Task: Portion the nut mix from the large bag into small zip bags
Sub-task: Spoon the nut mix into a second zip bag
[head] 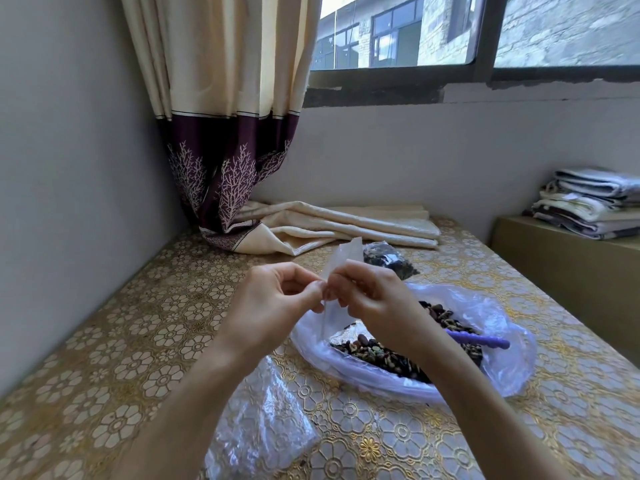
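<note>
Gold floral tablecloth (138,341) fills my view. My left hand (273,299) and right hand (370,296) pinch one empty clear small zip bag (341,261) between closed fingertips, held above the table. Right of them, the large open clear plastic bag (502,368) of dark nut mix (381,355) lies holding a purple plastic scoop (479,339).

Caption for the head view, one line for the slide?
Both hands, left hand and right hand, pinch an empty small clear zip bag above the large open plastic bag of nut mix.
</note>
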Tool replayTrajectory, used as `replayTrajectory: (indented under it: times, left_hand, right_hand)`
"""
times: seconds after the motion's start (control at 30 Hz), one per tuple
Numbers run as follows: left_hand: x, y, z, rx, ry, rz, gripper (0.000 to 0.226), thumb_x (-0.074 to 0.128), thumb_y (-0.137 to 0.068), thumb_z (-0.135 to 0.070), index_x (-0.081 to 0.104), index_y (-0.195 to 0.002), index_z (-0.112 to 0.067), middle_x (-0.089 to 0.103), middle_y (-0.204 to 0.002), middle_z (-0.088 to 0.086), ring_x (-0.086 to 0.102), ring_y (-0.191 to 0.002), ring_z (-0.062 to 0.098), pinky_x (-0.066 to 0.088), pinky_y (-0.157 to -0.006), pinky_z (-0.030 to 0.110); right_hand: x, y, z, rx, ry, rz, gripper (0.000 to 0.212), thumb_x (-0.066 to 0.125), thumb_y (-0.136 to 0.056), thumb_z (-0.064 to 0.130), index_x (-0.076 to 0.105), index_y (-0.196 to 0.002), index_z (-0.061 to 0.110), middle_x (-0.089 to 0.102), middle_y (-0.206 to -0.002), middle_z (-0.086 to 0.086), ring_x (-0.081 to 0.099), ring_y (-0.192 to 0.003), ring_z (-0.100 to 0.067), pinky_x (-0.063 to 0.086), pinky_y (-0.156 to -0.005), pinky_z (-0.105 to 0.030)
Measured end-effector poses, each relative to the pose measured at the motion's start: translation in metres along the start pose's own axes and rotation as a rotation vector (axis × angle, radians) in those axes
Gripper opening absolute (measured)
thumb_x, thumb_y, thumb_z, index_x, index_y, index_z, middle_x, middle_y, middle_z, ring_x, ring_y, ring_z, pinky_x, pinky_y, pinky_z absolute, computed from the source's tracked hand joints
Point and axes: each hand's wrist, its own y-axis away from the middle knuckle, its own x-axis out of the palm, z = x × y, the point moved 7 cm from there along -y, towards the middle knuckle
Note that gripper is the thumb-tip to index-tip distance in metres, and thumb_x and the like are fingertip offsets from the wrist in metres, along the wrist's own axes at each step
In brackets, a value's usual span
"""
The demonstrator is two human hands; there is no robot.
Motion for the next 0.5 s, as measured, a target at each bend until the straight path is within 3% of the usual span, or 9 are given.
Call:
replayTrajectory:
  times: [0.17, 0.3, 0.4, 0.5]
  left_hand:
    - [-0.001, -0.003, 0.009, -0.047, 0.054, 0.050, 0.006, 0.067, -0.081, -0.012, 0.071, -0.078, -0.008, 0.070, -0.063, 0.003, 0.061, -0.057, 0.002, 0.045, -0.055, 0.011]
    - [0.004, -0.002, 0.011, -0.070, 0.053, 0.085, 0.006, 0.068, -0.080, -0.013, 0.071, -0.078, -0.008, 0.071, -0.067, 0.005, 0.063, -0.061, 0.005, 0.046, -0.058, 0.013]
    - [0.002, 0.000, 0.006, -0.007, -0.076, 0.034, 0.005, 0.069, -0.080, -0.017, 0.071, -0.075, -0.015, 0.071, -0.065, -0.001, 0.065, -0.062, 0.004, 0.048, -0.060, 0.013]
    - [0.001, 0.005, -0.006, 0.137, -0.291, -0.126, 0.008, 0.068, -0.080, -0.018, 0.069, -0.072, -0.018, 0.067, -0.058, -0.007, 0.062, -0.058, -0.003, 0.042, -0.051, 0.006]
  right_hand:
    - [0.004, 0.000, -0.004, 0.019, -0.018, 0.027, 0.022, 0.049, -0.096, 0.016, 0.060, -0.078, 0.021, 0.061, -0.077, -0.006, 0.047, -0.065, -0.013, 0.040, -0.059, -0.033]
    - [0.001, 0.001, -0.004, 0.026, 0.002, 0.081, 0.028, 0.050, -0.096, 0.015, 0.055, -0.071, 0.027, 0.054, -0.071, 0.002, 0.044, -0.064, -0.012, 0.038, -0.060, -0.031]
    - [0.001, 0.001, -0.002, 0.016, 0.028, 0.082, 0.029, 0.051, -0.095, 0.012, 0.055, -0.071, 0.026, 0.054, -0.069, 0.013, 0.047, -0.061, 0.002, 0.038, -0.061, -0.017]
    - [0.003, 0.000, 0.003, -0.051, 0.177, -0.049, 0.019, 0.053, -0.093, 0.008, 0.062, -0.076, 0.010, 0.050, -0.066, 0.015, 0.048, -0.059, 0.006, 0.036, -0.059, -0.011]
